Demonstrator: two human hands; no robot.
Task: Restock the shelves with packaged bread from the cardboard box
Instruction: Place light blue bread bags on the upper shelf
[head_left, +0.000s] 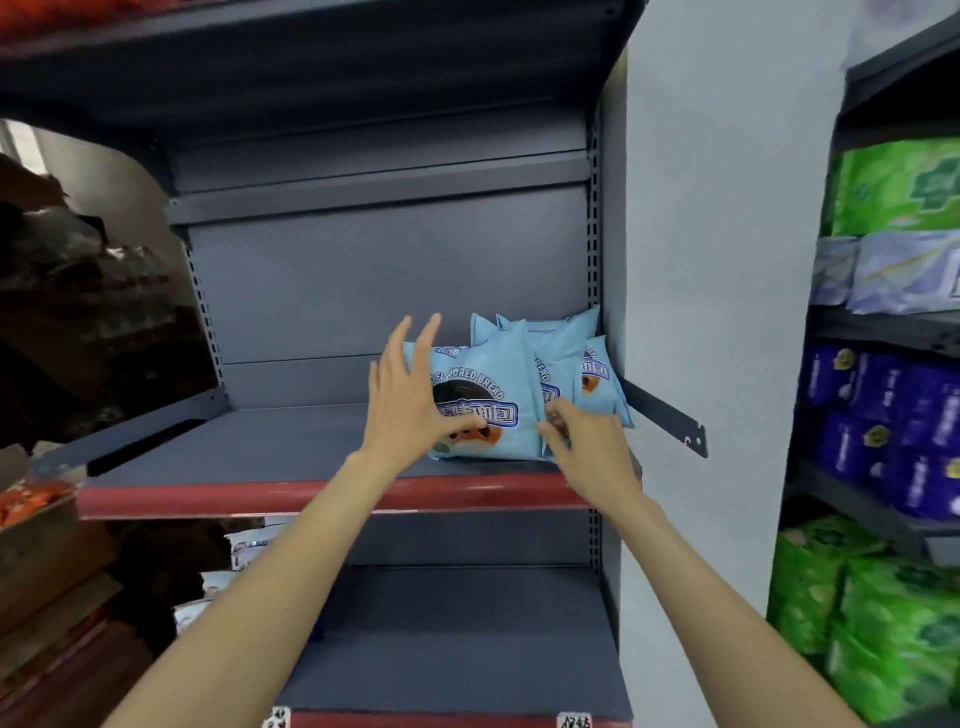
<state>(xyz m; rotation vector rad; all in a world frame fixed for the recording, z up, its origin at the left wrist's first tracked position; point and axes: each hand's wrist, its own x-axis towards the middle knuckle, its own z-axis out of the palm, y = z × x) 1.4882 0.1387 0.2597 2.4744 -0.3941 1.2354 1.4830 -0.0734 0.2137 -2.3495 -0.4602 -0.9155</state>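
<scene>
Bread packs (483, 395) – glossy plastic film; shelf (291, 441) – matt painted metal, probably.

Single head view, no second view to share. Camera sits in front of grey shelf (291, 447), close, at forearm reach, facing forward and slightly down. Shelf board with red front edge crosses mid frame; upper board overhangs top of frame, lower board fills bottom. Both forearms enter from bottom edge toward shelf. Right of shelf: white wall (727, 312), then neighbouring rack (883, 509) at frame edge.
</scene>
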